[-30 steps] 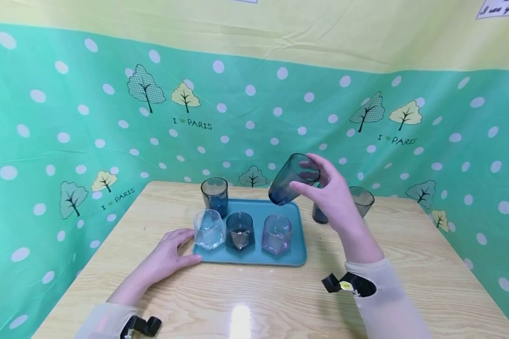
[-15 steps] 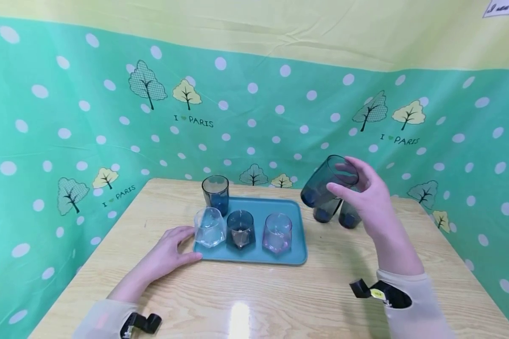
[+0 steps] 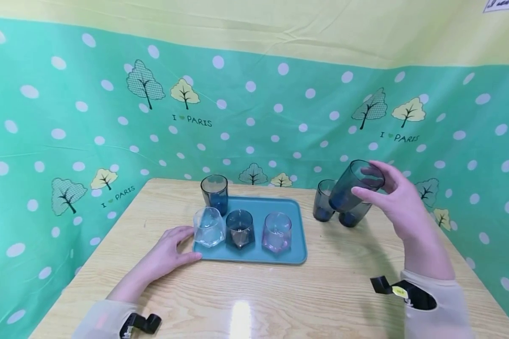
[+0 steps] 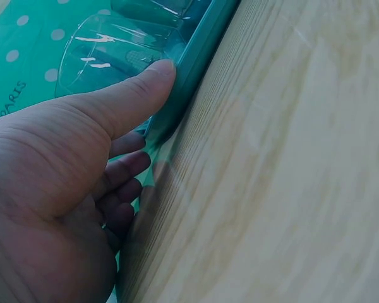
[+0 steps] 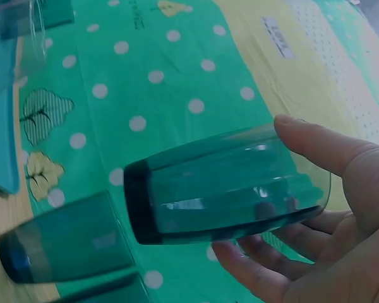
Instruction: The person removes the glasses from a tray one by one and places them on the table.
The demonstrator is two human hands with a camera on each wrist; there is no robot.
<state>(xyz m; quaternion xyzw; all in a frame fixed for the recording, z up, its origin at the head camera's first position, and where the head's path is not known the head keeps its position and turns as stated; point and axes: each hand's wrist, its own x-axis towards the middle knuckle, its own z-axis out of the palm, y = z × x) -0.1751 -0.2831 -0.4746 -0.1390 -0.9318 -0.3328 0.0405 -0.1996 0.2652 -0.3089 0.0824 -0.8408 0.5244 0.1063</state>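
Right hand grips tilted smoky glass aloft, right of blue tray | Left hand, fingers relaxed, touches tray's near-left corner | Two glasses stand right of tray

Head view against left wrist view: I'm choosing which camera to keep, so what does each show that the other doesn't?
Only the head view shows the right hand holding a tilted blue tumbler, two more tumblers standing right of the tray, and a pink-tinted glass. Only the left wrist view shows the palm side of the left hand. Both show that hand, the tray, a clear glass, wooden table and polka-dot curtain.
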